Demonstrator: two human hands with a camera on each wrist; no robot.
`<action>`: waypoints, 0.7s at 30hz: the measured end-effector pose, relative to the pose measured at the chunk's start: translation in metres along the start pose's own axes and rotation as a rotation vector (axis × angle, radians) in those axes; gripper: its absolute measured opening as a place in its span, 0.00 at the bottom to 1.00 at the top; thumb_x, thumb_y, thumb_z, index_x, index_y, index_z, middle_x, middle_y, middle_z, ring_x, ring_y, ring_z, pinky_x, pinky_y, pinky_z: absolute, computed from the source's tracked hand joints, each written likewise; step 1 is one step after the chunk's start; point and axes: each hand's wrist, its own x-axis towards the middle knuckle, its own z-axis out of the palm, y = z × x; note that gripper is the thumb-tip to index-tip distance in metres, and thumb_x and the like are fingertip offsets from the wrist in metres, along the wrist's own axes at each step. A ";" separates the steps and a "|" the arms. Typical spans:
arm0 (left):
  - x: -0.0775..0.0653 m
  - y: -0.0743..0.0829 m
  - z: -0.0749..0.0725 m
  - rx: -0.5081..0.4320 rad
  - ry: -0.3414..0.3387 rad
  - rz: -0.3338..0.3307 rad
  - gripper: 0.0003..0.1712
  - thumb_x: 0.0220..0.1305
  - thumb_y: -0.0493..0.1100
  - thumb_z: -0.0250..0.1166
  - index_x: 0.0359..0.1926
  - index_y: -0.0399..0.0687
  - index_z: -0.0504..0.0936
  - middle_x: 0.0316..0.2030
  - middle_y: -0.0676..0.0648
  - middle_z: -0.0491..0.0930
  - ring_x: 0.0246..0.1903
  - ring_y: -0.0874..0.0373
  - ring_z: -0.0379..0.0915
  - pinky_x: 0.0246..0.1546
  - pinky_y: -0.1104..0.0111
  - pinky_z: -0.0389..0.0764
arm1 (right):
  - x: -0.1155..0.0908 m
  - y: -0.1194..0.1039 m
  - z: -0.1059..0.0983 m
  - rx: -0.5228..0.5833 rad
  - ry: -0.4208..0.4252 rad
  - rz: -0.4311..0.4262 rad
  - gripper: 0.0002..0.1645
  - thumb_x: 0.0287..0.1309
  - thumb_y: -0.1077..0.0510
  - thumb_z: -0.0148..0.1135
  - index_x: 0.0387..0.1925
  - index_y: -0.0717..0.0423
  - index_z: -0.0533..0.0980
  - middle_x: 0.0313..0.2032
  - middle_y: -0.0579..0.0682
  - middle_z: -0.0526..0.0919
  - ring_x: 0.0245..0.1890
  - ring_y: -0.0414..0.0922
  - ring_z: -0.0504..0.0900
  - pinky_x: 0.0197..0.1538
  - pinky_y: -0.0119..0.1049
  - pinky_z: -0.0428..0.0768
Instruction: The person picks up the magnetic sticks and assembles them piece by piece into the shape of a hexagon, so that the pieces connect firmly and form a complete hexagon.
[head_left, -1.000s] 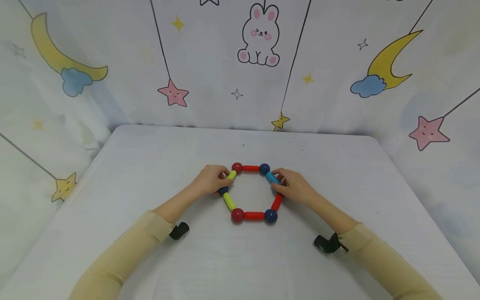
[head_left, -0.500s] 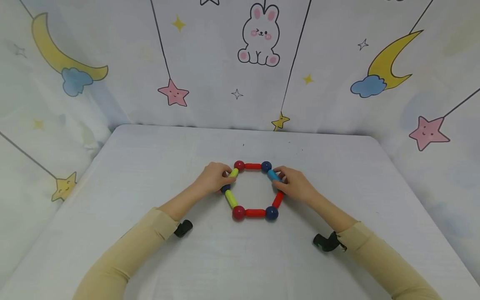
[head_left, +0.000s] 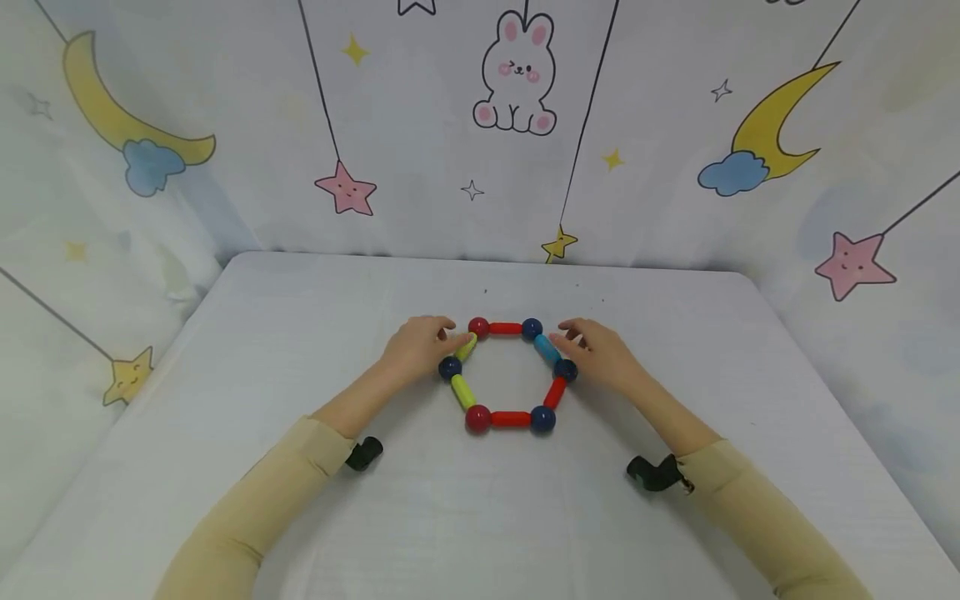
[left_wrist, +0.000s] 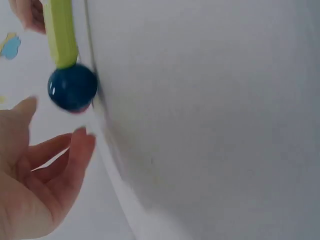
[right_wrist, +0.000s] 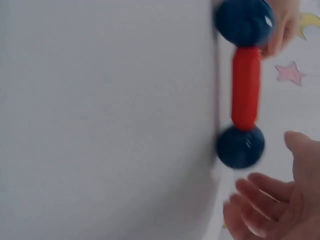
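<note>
A six-sided ring of coloured rods and balls lies flat near the table's middle. Its top rod (head_left: 506, 328) and bottom rod (head_left: 511, 419) are red, like the lower right one; a light blue rod (head_left: 547, 348) forms the upper right side, and yellow-green rods (head_left: 463, 392) the left. Dark blue balls and two red balls (head_left: 478, 418) join them. Beside the left dark blue ball (head_left: 450, 367), my left hand (head_left: 416, 346) has thumb and fingers spread, gripping nothing. My right hand (head_left: 603, 354) is similarly spread near the right dark blue ball (head_left: 566, 370), apart from it in the right wrist view.
A white cloth covers the table (head_left: 337, 292). Behind it hangs a pale curtain (head_left: 420, 108) printed with moons, stars and a rabbit. Black wrist cameras (head_left: 654, 473) sit at both sleeve cuffs.
The ring has shifted slightly toward the table's far edge. Both hands have let go of its side rods and drawn outward, uncovering the left and right dark blue balls.
</note>
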 end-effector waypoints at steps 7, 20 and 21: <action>0.010 -0.026 -0.028 0.201 0.439 0.068 0.45 0.65 0.69 0.54 0.74 0.51 0.58 0.73 0.37 0.49 0.73 0.41 0.38 0.66 0.38 0.40 | 0.008 0.024 -0.032 -0.236 0.394 0.003 0.45 0.67 0.36 0.51 0.74 0.56 0.53 0.73 0.63 0.46 0.73 0.62 0.40 0.66 0.68 0.37; 0.010 -0.039 -0.035 0.329 0.375 -0.096 0.62 0.47 0.86 0.50 0.72 0.81 0.24 0.69 0.48 0.05 0.65 0.43 -0.04 0.54 0.31 0.14 | 0.009 0.042 -0.032 -0.401 0.350 0.150 0.65 0.50 0.18 0.50 0.75 0.34 0.27 0.71 0.49 0.11 0.69 0.61 0.13 0.52 0.76 0.18; 0.010 -0.039 -0.035 0.328 0.377 -0.095 0.62 0.47 0.86 0.50 0.72 0.81 0.23 0.69 0.48 0.05 0.65 0.43 -0.04 0.54 0.31 0.15 | 0.009 0.042 -0.032 -0.404 0.351 0.150 0.65 0.51 0.18 0.50 0.75 0.34 0.27 0.71 0.50 0.11 0.70 0.61 0.14 0.52 0.77 0.19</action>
